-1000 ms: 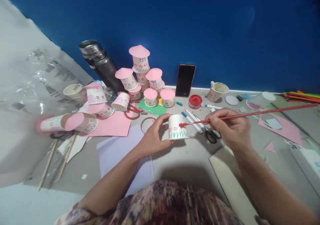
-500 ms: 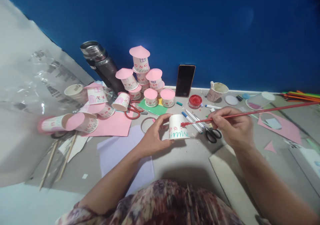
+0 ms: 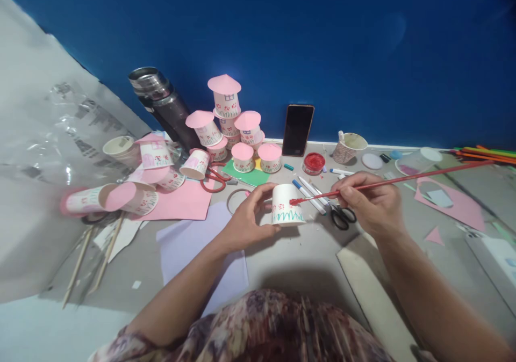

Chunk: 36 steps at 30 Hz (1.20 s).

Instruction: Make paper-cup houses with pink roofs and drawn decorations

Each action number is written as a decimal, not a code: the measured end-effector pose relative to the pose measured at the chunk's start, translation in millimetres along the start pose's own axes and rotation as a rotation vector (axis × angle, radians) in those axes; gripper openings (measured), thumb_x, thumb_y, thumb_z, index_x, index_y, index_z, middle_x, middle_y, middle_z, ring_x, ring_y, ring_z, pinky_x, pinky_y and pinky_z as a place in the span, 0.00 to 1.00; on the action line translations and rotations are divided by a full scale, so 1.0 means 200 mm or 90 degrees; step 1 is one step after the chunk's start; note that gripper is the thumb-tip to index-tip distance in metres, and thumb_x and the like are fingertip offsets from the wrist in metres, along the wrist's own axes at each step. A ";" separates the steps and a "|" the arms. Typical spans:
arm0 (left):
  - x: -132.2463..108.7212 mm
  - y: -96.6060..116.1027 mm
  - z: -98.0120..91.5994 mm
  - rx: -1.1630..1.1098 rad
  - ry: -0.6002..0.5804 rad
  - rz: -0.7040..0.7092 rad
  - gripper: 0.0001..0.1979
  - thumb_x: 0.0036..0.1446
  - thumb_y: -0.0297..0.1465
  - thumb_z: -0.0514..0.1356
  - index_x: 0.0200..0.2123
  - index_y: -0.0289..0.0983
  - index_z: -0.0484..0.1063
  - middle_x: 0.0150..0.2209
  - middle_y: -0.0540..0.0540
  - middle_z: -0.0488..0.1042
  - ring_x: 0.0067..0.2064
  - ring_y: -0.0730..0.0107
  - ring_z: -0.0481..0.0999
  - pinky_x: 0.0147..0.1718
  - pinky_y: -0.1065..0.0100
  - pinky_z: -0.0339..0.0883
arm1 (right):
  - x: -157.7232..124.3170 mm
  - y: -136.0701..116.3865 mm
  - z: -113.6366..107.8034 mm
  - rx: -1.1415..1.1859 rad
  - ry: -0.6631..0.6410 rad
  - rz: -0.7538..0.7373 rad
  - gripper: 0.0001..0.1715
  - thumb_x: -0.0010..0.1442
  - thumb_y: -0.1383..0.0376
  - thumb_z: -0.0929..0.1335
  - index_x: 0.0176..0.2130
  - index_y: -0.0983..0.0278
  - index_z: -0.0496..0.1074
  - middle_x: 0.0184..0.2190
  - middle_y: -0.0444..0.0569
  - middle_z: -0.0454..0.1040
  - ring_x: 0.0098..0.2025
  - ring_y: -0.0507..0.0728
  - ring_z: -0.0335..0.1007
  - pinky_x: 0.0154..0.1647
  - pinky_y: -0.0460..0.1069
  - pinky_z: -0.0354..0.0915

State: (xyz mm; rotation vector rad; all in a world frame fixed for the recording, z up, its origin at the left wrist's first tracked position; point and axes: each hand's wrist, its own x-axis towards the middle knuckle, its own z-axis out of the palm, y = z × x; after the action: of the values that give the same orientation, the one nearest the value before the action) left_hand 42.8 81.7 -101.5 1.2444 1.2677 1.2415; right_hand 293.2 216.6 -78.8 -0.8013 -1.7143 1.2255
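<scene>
A: How do you have your left hand set?

B: You have it closed around the left side of a white paper cup, thumb low by the rim and fingers higher up. The cup sits in front of you, near the middle of the scene, wide end down. That grip probably steadies it while leaving the face with the red dots and green grass marks uncovered.

A: And your right hand?

B: You pinch a long red paintbrush between thumb and fingers, much like a pen. Its red-loaded tip appears to touch the right part of the cup's face, and the rest of the handle slants out far to the right. Holding it partway along, you likely get finer control, with your knuckles clear of the cup.

A: Is the cup resting on the table?

B: You can't tell from this angle.

A: What about the paint pot?

B: You have it uncovered, just beyond the markers, likely for an easy reach with the brush. Farther left, your pink-topped cups stand stacked near the blue wall, apparently out of your elbows' way.
</scene>
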 end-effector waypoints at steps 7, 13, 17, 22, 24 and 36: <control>0.00 0.00 0.00 -0.002 -0.005 -0.008 0.40 0.47 0.27 0.72 0.64 0.43 0.65 0.66 0.37 0.69 0.67 0.43 0.70 0.64 0.48 0.67 | 0.00 0.01 0.00 0.028 -0.001 0.006 0.12 0.65 0.55 0.76 0.35 0.60 0.80 0.24 0.45 0.78 0.24 0.53 0.69 0.24 0.48 0.63; 0.00 0.01 0.00 -0.002 -0.003 -0.017 0.40 0.47 0.27 0.72 0.64 0.44 0.66 0.66 0.38 0.69 0.67 0.42 0.69 0.64 0.48 0.67 | 0.01 0.02 -0.01 0.017 0.009 0.000 0.12 0.65 0.56 0.76 0.34 0.60 0.79 0.25 0.45 0.78 0.25 0.52 0.70 0.26 0.47 0.64; 0.00 0.02 0.01 -0.008 -0.009 -0.014 0.39 0.48 0.27 0.72 0.63 0.43 0.65 0.66 0.38 0.69 0.68 0.44 0.69 0.65 0.48 0.66 | 0.01 0.02 -0.01 0.014 -0.002 0.000 0.12 0.65 0.56 0.76 0.34 0.60 0.79 0.25 0.45 0.78 0.24 0.52 0.70 0.25 0.47 0.64; 0.00 0.02 0.01 0.001 -0.012 -0.018 0.39 0.48 0.28 0.71 0.64 0.43 0.65 0.65 0.38 0.69 0.68 0.44 0.69 0.65 0.48 0.66 | 0.00 0.01 0.00 0.016 -0.014 -0.004 0.11 0.66 0.57 0.75 0.34 0.60 0.79 0.24 0.45 0.77 0.24 0.53 0.69 0.24 0.48 0.64; 0.00 0.02 0.01 0.011 -0.016 -0.017 0.40 0.48 0.28 0.72 0.64 0.43 0.65 0.65 0.37 0.69 0.68 0.44 0.69 0.65 0.48 0.66 | 0.00 0.01 0.01 0.015 -0.014 -0.005 0.11 0.66 0.57 0.75 0.34 0.60 0.79 0.24 0.45 0.78 0.24 0.53 0.70 0.25 0.48 0.64; 0.00 0.02 0.01 0.012 -0.016 -0.028 0.40 0.47 0.28 0.71 0.64 0.42 0.65 0.66 0.36 0.69 0.68 0.42 0.69 0.66 0.47 0.65 | 0.00 0.01 0.01 -0.007 -0.013 0.004 0.10 0.65 0.59 0.75 0.33 0.60 0.79 0.23 0.44 0.76 0.23 0.52 0.69 0.24 0.47 0.64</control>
State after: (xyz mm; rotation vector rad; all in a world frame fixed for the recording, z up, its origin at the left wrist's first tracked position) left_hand 45.0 82.2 -96.6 1.2363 1.2840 1.1812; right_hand 291.1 217.0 -80.6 -0.8040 -1.7380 1.2326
